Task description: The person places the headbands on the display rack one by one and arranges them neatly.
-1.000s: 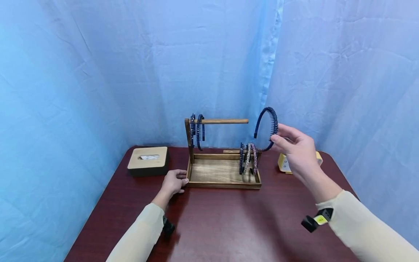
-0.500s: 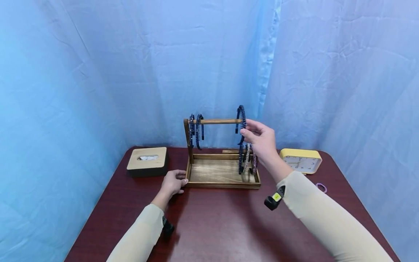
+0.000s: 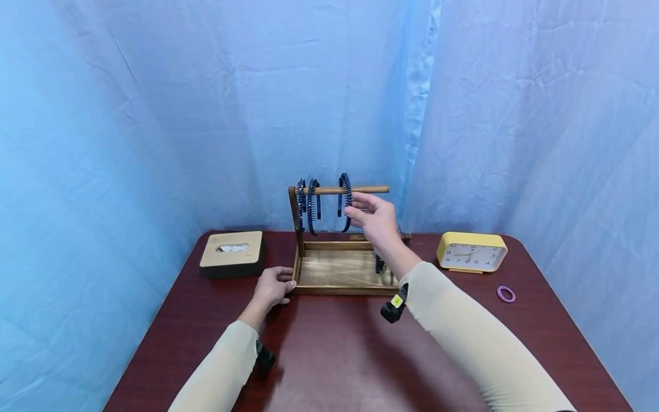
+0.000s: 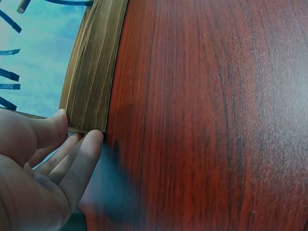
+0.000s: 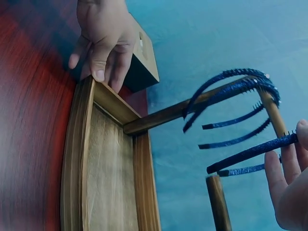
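Note:
In the head view, a brown wooden headband stand (image 3: 345, 290) with a tray base and two rods stands at the table's back. My left hand (image 3: 270, 286) grips its front left corner, thumb on one side of the wood. A dark blue toothed headband (image 5: 252, 154) is pinched between the thumb and fingers of my right hand (image 3: 380, 222); it loops around the upper rod (image 3: 373, 189), about halfway along. Two similar headbands (image 3: 311, 209) hang near the upright post. Below, my right hand and wrist mostly hide the headbands (image 3: 379, 264) on the lower rod.
A tissue box (image 3: 210, 258) with a wooden top stands left of the stand. To the right are a yellow clock (image 3: 472, 257) and a purple ring (image 3: 500, 293) on the dark red table (image 3: 329, 355). Blue curtains (image 3: 329, 86) hang behind and at both sides.
My right hand has carried the headband left from beyond the upper rod's free end, over that end and along the rod. The clock and purple ring are uncovered. My left hand has stayed put.

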### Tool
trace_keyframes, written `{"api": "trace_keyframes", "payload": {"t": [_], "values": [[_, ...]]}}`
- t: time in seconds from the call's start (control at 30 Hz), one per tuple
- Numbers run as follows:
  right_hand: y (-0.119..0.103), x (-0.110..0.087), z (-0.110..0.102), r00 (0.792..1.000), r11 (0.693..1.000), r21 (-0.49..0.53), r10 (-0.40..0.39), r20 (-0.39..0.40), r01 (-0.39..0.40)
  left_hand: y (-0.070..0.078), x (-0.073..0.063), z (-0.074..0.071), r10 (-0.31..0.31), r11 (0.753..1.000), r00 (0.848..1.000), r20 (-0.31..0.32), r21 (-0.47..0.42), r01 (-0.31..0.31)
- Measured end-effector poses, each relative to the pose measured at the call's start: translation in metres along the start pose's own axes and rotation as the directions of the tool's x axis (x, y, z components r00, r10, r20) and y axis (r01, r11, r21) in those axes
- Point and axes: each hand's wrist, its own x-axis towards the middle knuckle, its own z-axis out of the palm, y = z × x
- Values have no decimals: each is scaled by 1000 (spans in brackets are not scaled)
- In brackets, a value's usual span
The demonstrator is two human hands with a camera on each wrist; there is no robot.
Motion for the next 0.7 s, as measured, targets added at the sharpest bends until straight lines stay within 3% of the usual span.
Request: {"api": "trace_keyframes", "payload": {"t": [0.4,0.7], "values": [[10,2,38,999,1000,-13,-15,29,15,-2,-3,-5,18,1000,1000,-2,3,-18],[14,7,44,999,1000,-16,-9,49,10,-2,-3,-3,-4,1000,1000,-3,0,4]]}}
